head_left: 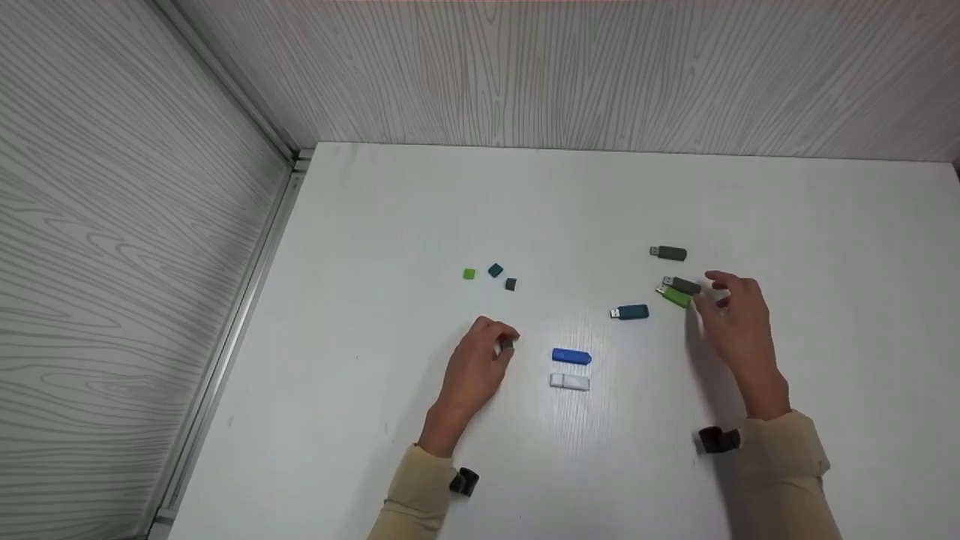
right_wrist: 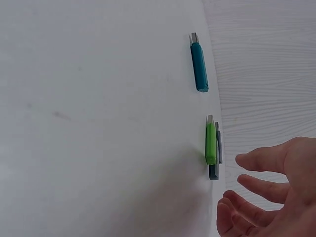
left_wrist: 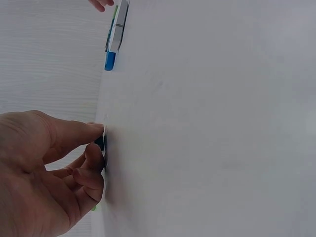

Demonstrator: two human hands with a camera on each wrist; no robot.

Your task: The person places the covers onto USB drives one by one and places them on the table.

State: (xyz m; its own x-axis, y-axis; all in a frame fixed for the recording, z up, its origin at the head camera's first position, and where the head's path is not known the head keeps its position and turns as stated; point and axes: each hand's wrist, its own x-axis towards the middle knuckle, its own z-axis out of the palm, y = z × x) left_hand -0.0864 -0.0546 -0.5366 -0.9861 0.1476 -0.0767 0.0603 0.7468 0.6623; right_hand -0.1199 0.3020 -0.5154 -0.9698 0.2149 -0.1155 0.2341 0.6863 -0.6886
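My left hand (head_left: pixel 472 364) pinches a small dark USB stick cap (head_left: pixel 507 345) between thumb and fingers, low over the table; most of the cap is hidden by the fingertips. My right hand (head_left: pixel 741 322) is beside a green USB stick (head_left: pixel 676 297) and a dark grey USB stick (head_left: pixel 682 285) lying close together. In the right wrist view its thumb and fingers are spread, with nothing between them. Both sticks show bare metal plugs pointing left in the head view. Another dark grey USB stick (head_left: pixel 668 253) lies just behind them, and a teal USB stick (head_left: pixel 629 312) to their left.
Between the hands lie a blue USB stick (head_left: pixel 571 356) and a white capped USB stick (head_left: pixel 570 382). Beyond the left hand sit a green cap (head_left: pixel 469 274), a teal cap (head_left: pixel 496 270) and a dark cap (head_left: pixel 511 284). Wood-grain panels border the white table (head_left: pixel 420 195) at the back and left.
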